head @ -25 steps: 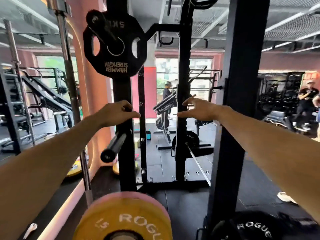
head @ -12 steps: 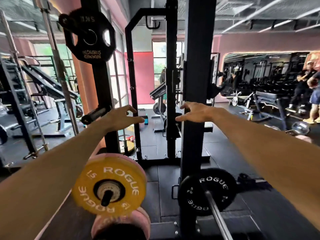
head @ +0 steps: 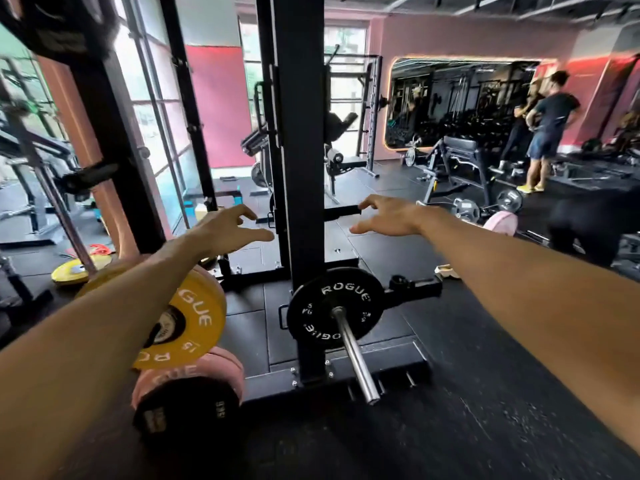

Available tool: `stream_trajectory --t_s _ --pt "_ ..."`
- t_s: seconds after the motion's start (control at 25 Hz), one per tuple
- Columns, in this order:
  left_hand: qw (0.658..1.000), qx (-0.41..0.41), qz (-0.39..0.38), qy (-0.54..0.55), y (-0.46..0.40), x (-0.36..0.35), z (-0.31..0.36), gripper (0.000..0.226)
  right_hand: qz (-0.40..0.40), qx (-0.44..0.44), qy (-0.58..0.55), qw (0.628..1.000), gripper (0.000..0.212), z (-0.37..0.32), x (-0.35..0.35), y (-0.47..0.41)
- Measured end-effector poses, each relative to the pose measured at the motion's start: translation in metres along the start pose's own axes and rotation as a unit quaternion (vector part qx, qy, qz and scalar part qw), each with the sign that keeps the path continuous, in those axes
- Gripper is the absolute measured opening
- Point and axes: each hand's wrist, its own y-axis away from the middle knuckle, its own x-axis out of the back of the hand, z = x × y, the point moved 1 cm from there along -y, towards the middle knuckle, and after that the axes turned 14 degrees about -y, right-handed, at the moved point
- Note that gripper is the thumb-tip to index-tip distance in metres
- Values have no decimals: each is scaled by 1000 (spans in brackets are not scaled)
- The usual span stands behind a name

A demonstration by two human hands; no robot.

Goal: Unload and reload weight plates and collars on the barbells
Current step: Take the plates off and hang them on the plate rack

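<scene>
A small black Rogue plate (head: 320,306) sits on a steel barbell sleeve (head: 355,362) that points toward me, low against the black rack upright (head: 299,133). To its left a yellow Rogue plate (head: 197,317) stands above a pink plate (head: 221,370) and a small black plate (head: 183,414). My left hand (head: 227,232) and my right hand (head: 384,216) are stretched out in the air on either side of the upright, fingers spread, holding nothing. No collar shows on the sleeve.
Another yellow plate (head: 74,270) lies on the floor at the left near a leaning bar (head: 55,195). A pink plate (head: 500,221) and benches stand to the right. Two people (head: 543,129) stand by the far mirror wall. Black rubber floor (head: 450,375) surrounds the rack base.
My view has dropped and swung right, bringing the black plate and its sleeve to the middle. Both hands have lowered and stayed spread either side of the upright.
</scene>
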Motion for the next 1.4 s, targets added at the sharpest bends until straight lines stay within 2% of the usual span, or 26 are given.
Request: stream_trajectory --t_s 0.16,0.32,0.48,0.6,0.72,0.84,1.0,1.12,1.28,1.4 --pt "1000 5 -26 -8 -22 -42 40 64 -7 -11 -11 1000 75 58 22 -11" --pt "999 36 -33 6 -70 -97 65 77 -24 -15 -26 999 71 125 29 -63" --pt "996 79 -42 13 -129 -166 88 72 -52 -13 -39 998 68 201 25 -138" --pt "994 88 -59 12 -152 -213 105 66 -56 -10 -56 997 70 251 11 -159" --pt "992 95 -82 14 -152 -267 114 76 -47 -25 -40 998 72 312 -20 -161" --pt "990 113 -82 8 -135 -335 92 83 -45 -30 -38 998 73 373 -67 -156" --pt "987 141 -77 3 -119 -421 47 78 -70 -32 -32 996 73 440 -134 -164" --pt "985 161 -64 -25 -134 -465 18 93 -45 -17 -34 998 76 472 -168 -199" --pt "986 166 -21 -17 -176 -506 -17 104 -21 4 -57 998 98 496 -197 -257" --pt "986 163 22 -35 -229 -535 -38 129 5 9 -48 999 118 510 -217 -312"
